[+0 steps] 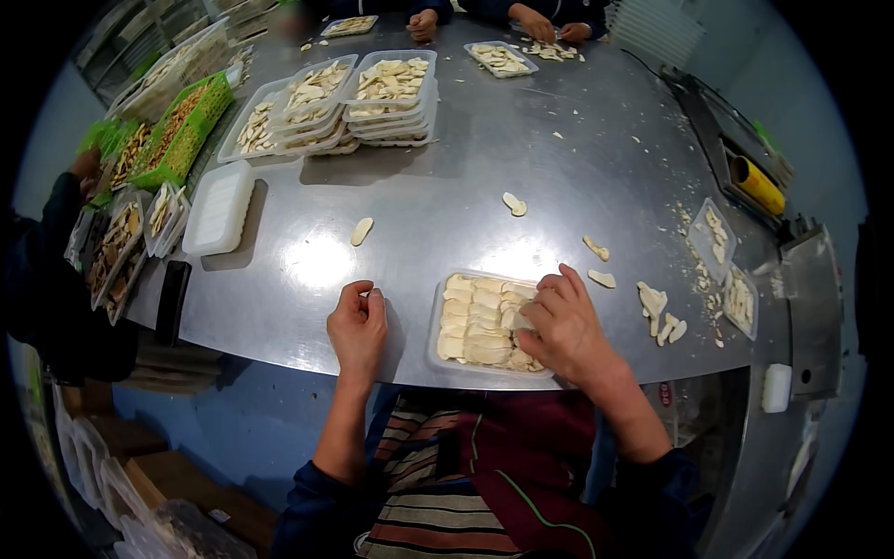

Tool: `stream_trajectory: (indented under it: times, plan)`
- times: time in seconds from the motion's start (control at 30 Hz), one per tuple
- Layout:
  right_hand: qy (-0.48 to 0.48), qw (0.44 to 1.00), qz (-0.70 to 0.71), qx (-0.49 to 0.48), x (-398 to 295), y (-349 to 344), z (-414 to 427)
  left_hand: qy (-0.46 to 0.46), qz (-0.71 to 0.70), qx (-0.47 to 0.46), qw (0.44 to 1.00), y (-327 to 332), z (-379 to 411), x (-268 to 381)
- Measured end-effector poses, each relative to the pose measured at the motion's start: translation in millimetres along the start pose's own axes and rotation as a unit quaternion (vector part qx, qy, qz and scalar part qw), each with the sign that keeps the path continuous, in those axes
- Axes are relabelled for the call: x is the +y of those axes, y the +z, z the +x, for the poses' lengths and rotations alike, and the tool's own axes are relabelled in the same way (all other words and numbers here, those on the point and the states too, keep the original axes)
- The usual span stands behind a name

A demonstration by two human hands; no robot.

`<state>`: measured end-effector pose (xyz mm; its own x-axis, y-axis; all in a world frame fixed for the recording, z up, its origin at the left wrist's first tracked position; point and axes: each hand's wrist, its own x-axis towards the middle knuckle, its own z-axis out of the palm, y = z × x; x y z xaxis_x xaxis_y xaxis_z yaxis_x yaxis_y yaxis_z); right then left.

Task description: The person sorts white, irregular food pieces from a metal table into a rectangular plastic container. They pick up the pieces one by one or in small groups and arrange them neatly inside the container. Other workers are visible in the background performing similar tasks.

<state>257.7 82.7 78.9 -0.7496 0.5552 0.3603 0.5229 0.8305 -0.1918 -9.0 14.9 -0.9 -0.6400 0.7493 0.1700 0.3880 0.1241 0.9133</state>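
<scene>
Close to the table's front edge stands a clear plastic tray (434,328) lined with overlapping rows of pale dried mushroom slices (482,318). My right hand (569,328) reaches over the tray's right side, its fingertips around a pale mushroom slice (519,320) that they partly cover. To the left of the tray, my left hand (358,321) rests above the table with its fingers curled in, and nothing shows in it. Loose slices lie beyond my hands: one slice (362,231) past the left hand, another slice (515,204) farther back, and a slice (601,279) beside the right hand.
Filled trays (391,84) are stacked at the back left, near an upside-down white tray (220,208) and a green basket (180,133). A black phone-like object (172,302) lies at the left edge. Small trays (740,300) and crumbs sit right. Other people work opposite and at left.
</scene>
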Motion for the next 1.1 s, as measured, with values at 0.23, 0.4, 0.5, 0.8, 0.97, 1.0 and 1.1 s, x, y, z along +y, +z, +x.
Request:
stream_trajectory:
  times: [0.23,0.4,0.5,0.8,0.97,1.0,1.1]
  plan:
    - [0.04,0.999,-0.003,0.015,5,-4,-6,-0.017,0.009,-0.006,1.0,-2,-1,3]
    - [0.165,0.98,-0.064,0.088,58,-37,-41,-0.026,-0.005,-0.009,1.0,-3,-4,9]
    - [0.205,0.975,-0.054,0.068,67,-46,-53,-0.013,0.027,-0.014,0.999,-5,-3,8]
    - [0.354,0.903,0.241,0.038,-18,-5,-55,-0.124,-0.159,-0.06,0.978,-14,-14,19]
    - [0.422,0.841,0.339,0.01,-34,11,-56,-0.261,-0.272,-0.365,0.851,-21,-49,86]
    - [0.424,0.841,0.335,0.004,-34,14,-56,-0.268,-0.273,-0.42,0.823,-17,-53,92]
    - [0.426,0.839,0.338,0.001,-37,11,-51,-0.296,-0.281,-0.457,0.79,-1,-57,104]
